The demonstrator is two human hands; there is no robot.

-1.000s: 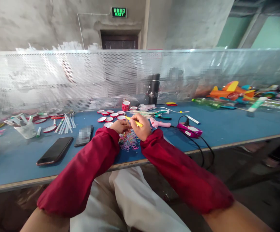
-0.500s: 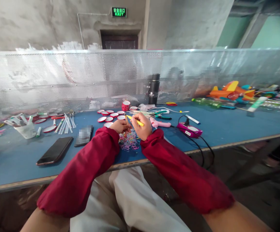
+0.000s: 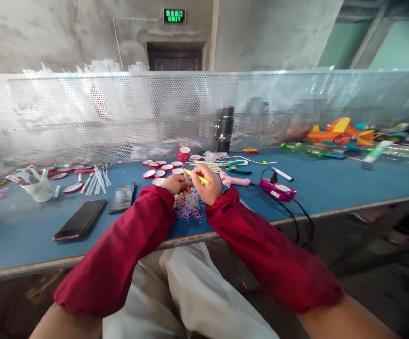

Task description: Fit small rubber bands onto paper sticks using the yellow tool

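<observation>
My left hand [image 3: 175,184] is closed around a thin tan stick [image 3: 185,175], which stands roughly upright with its top above the fingers. My right hand [image 3: 208,187] grips a yellow pen [image 3: 202,179] as if for writing, its tip pointing left at the stick. Whether tip and stick touch I cannot make out. Below both hands lies a heap of small colourful elastic bands [image 3: 189,208]. Several shallow round pieces with red rims and white insides [image 3: 149,173] are spread just behind my left hand.
Two phones [image 3: 80,220] lie to the left, near a white cup of markers [image 3: 39,192]. Right of my hands are a pink glue gun [image 3: 235,180], green-handled pliers [image 3: 239,171] and a purple power socket box [image 3: 278,190] with black cables. A black flask [image 3: 225,131] stands by the perforated screen [image 3: 176,108].
The yellow pen's tip has shifted very slightly left against the stick's upper part. Both hands otherwise stay in place, with the same holds.
</observation>
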